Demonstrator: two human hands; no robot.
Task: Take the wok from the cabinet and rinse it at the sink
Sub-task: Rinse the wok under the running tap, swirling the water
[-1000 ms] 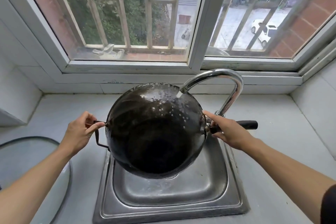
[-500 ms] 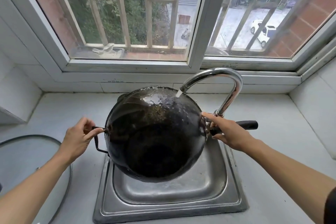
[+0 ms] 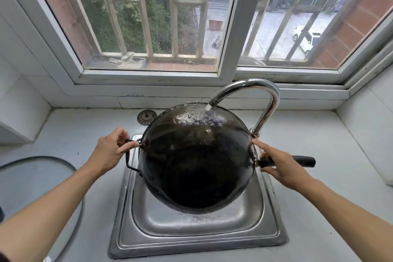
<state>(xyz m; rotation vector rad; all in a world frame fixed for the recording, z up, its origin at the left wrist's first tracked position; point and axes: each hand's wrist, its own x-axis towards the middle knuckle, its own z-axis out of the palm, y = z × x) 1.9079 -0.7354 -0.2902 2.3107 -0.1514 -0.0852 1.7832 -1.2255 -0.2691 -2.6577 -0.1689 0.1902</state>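
The wok [image 3: 196,159] is held tilted above the steel sink [image 3: 197,227], its hollow facing the camera. Water from the faucet [image 3: 266,100] strikes the upper inner wall. The left hand [image 3: 111,152] pinches the wire loop handle [image 3: 129,157]. The right hand [image 3: 280,168] curls around the black stick handle [image 3: 302,161], index finger extended to the rim. Compared with one second ago, the wok sits further right, exposing a drain strainer [image 3: 146,116] on the desk [image 3: 340,198]. A glass lid [image 3: 40,187] lies left.

Sink blocked, table sides open

I see the wok [image 3: 197,159] filling the sink [image 3: 197,238], faucet [image 3: 265,100] arching at its back-right; bare table [image 3: 319,134] right, glass lid [image 3: 38,178] left.
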